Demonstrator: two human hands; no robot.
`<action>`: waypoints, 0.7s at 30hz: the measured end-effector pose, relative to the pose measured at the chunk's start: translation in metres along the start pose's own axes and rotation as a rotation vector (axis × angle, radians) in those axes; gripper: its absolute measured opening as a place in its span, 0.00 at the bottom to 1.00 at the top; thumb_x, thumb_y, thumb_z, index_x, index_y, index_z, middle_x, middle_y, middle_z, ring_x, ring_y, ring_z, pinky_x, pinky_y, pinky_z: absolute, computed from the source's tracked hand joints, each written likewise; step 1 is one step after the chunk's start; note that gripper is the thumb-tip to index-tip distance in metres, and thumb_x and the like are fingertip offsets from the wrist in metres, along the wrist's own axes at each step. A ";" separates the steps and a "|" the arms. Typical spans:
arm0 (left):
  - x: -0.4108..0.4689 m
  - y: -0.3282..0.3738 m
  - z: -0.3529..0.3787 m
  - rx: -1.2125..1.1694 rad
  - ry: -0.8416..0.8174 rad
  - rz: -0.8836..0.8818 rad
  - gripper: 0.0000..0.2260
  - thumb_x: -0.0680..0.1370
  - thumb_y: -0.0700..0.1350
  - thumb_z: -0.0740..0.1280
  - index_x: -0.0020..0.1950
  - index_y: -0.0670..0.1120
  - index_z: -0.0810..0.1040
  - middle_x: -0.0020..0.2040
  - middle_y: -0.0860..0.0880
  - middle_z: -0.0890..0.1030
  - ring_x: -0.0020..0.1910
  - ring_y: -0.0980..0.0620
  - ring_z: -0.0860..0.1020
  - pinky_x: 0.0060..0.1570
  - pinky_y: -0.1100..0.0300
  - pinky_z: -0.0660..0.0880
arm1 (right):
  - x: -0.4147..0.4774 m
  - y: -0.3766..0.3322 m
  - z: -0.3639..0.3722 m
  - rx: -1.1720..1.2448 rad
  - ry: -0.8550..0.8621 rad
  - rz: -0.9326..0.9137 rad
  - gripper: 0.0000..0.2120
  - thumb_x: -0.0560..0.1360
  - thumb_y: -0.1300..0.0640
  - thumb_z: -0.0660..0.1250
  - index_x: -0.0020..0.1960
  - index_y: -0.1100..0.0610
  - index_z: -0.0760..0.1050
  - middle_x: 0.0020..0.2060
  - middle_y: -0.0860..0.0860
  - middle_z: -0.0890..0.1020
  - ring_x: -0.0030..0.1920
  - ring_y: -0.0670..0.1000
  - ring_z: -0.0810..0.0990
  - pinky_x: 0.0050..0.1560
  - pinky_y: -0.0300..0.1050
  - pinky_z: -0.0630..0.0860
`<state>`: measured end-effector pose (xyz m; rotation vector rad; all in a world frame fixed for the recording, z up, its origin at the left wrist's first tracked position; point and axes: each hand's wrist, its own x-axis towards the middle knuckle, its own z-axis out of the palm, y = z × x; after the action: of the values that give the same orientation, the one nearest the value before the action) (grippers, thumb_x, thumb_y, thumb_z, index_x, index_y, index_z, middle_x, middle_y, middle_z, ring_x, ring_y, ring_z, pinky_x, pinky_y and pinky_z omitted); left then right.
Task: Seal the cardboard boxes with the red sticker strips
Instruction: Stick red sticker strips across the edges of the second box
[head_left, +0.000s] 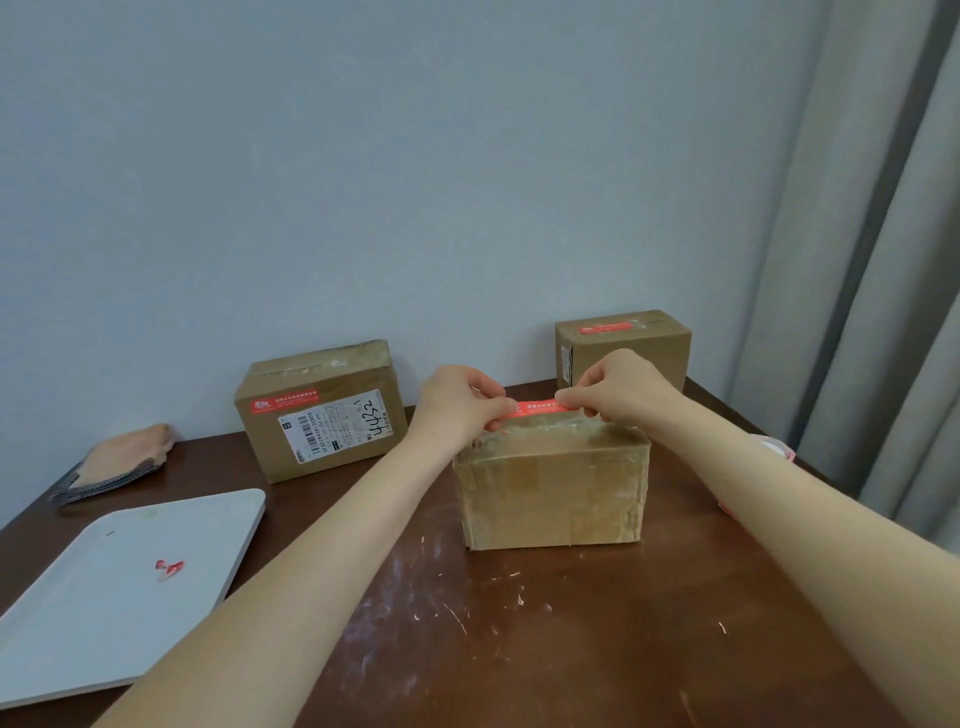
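Red sticker strip (535, 408) runs along the top of the middle cardboard box (553, 493), which stands mid-worktop (519, 623); the left hand (460, 400) pinches its left end and the right hand (618, 387) its right end, fingers curled narrow on it; a far-left box (319, 410) and a far-right box (628, 353) each bear a red strip; a white tray (119, 587) lies near left.

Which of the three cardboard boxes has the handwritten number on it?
The back-left box: black handwritten digits sit on its white barcode label. The centre box and the back-right box show no handwriting.
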<state>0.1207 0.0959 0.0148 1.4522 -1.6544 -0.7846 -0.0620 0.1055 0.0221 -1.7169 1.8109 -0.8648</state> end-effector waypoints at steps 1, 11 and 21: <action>0.001 -0.001 0.002 0.049 0.002 0.008 0.06 0.71 0.41 0.74 0.44 0.44 0.80 0.32 0.49 0.80 0.26 0.59 0.78 0.23 0.71 0.68 | 0.002 0.000 0.002 -0.053 -0.002 0.004 0.12 0.71 0.49 0.72 0.35 0.57 0.81 0.30 0.48 0.78 0.33 0.47 0.74 0.34 0.40 0.70; 0.007 -0.008 0.014 0.388 0.022 0.098 0.07 0.70 0.46 0.73 0.44 0.51 0.77 0.45 0.50 0.79 0.47 0.52 0.77 0.45 0.59 0.74 | 0.006 0.000 0.010 -0.310 0.013 0.052 0.11 0.69 0.46 0.71 0.38 0.54 0.82 0.36 0.49 0.83 0.39 0.51 0.81 0.38 0.42 0.74; 0.008 -0.004 0.016 0.475 0.006 0.111 0.07 0.72 0.44 0.71 0.50 0.47 0.80 0.49 0.49 0.80 0.49 0.51 0.78 0.49 0.57 0.75 | 0.004 -0.001 0.014 -0.408 0.013 0.045 0.10 0.68 0.45 0.71 0.38 0.52 0.80 0.34 0.50 0.83 0.39 0.51 0.82 0.40 0.44 0.77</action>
<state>0.1091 0.0866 0.0045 1.6541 -1.9863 -0.3340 -0.0515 0.0998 0.0142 -1.9019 2.1367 -0.5104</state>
